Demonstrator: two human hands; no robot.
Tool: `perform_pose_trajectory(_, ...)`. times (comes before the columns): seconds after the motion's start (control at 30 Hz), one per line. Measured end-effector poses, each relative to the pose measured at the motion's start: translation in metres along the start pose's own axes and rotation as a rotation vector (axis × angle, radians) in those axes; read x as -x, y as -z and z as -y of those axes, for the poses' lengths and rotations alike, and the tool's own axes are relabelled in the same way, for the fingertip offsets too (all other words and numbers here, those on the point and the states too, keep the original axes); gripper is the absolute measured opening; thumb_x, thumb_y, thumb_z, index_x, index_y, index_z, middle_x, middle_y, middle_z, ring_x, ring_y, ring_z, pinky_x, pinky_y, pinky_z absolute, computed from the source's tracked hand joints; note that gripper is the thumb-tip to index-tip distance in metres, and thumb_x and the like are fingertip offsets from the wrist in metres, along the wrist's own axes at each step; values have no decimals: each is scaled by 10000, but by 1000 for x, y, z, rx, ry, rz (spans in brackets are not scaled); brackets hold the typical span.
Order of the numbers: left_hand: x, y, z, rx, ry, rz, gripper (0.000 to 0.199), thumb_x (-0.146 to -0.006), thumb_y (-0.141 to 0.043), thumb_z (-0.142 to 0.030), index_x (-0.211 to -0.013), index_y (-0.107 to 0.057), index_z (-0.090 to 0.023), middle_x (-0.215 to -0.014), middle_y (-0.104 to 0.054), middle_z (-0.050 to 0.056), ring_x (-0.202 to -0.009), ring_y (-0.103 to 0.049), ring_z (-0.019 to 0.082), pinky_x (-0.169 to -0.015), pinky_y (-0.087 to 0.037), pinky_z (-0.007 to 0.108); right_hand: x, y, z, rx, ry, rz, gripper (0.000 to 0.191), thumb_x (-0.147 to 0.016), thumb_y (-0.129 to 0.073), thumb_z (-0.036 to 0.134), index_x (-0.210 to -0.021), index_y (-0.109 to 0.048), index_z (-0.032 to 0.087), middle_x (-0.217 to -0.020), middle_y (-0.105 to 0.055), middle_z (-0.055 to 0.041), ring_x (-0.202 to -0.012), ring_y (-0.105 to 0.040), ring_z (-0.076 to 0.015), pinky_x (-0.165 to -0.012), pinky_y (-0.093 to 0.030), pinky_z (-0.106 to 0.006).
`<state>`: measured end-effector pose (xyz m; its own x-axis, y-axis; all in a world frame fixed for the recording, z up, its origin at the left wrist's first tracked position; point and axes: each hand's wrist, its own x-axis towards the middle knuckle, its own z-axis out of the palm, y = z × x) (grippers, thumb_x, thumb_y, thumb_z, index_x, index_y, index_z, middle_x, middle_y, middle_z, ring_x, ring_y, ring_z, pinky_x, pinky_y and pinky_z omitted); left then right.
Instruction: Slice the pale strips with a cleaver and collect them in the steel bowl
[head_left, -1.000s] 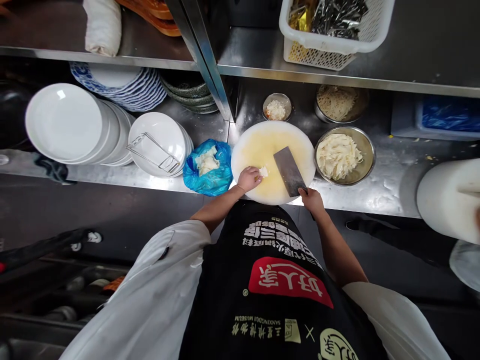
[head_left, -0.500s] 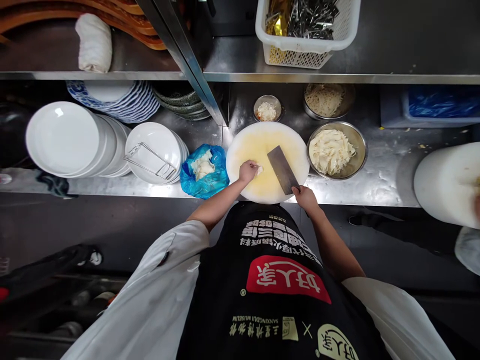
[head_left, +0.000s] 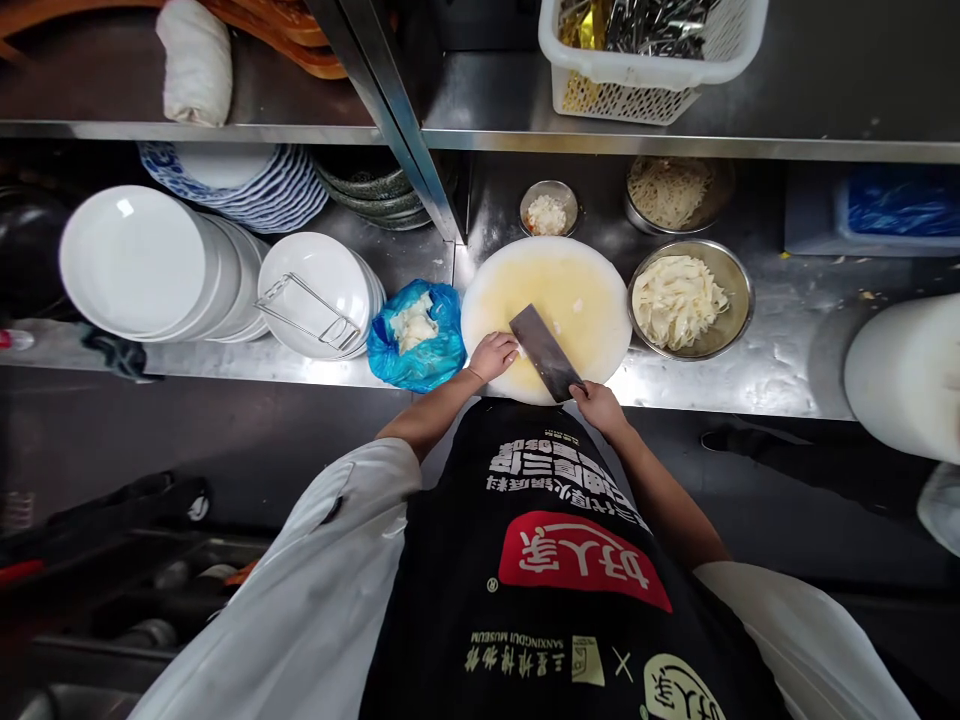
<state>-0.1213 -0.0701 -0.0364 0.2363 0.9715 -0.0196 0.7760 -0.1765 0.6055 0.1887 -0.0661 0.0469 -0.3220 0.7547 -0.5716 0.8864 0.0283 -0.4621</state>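
Note:
My right hand is closed around the handle of a cleaver, whose broad dark blade slants across a round white cutting board with a yellowed middle. Just left of the blade, my left hand is closed low over the board, fingertips close to the steel. What lies under those fingertips is hidden from me. A few small pale bits are on the board beyond the blade. Left of the board sits a blue plastic bag, its top open on white pieces of food.
A steel bowl of pale flat strips stands right of the board; behind are a bowl of shreds and a small bowl of chopped bits. White plates and a wire rack are left. A shelf overhangs the back.
The cleaver has moved left across the board, up to my left hand. My left hand, which was pinching a small pale piece, now lies lower and flatter. The view has shifted slightly.

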Motion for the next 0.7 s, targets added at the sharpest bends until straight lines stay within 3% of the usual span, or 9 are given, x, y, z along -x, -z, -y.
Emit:
perform_pose_trajectory(0.13, -1, -6, 6, 26, -28, 2, 256, -945, -525, -240, -1081, -740, -211, -1224, -674, 101, -1160, -585, 242, -1077, -431, 454, -6, -2, -8, -48, -92, 10, 414, -988, -443, 492, -820, -671, 189, -786, -707, -83, -749, -627, -203, -640, -384, -263)
perform_pose_trajectory(0.27, 1, -8, 9, 13, -50, 2, 262, -945, -524, -246, -1089, -739, -207, -1228, -671, 102, -1166, -579, 246, -1088, -417, 451, -4, 11, -20, 14, -161, -72, 412, -982, -448, 489, -816, -670, 185, -805, -711, -112, -787, -638, -225, -657, -389, -272)
perform_pose_trajectory(0.37, 1, -9, 10, 17, -64, -4, 259, -942, -524, -241, -1080, -741, -209, -1213, -671, 105, -1164, -580, 245, -1090, -416, 452, 1, 14, -19, 50, -133, -111, 425, -984, -440, 501, -826, -675, 183, -829, -714, -129, -808, -642, -235, -671, -391, -281)
perform_pose_trajectory(0.5, 0, -9, 9, 21, -46, -4, 261, -945, -517, -243, -1087, -735, -218, -1214, -669, 98, -1165, -577, 243, -1088, -413, 452, 3, 4, -12, -11, -62, -31, 448, -976, -432, 534, -799, -664, 194, -767, -699, -91, -738, -621, -211, -636, -382, -273)
perform_pose_trajectory(0.6, 0, -9, 8, -1, -34, 2, 263, -948, -511, -246, -1083, -734, -214, -1203, -668, 100, -1156, -580, 246, -1077, -417, 453, -1, 0, -19, -51, -106, -3, 427, -966, -440, 512, -806, -667, 188, -723, -684, -73, -720, -616, -204, -622, -383, -266)
perform_pose_trajectory(0.7, 1, -10, 9, -30, -69, -12, 255, -943, -517, -236, -1073, -734, -205, -1203, -668, 107, -1151, -582, 247, -1073, -426, 453, -2, 7, -32, -42, -159, -54, 434, -964, -434, 509, -806, -667, 178, -712, -680, -85, -722, -619, -214, -616, -383, -269)
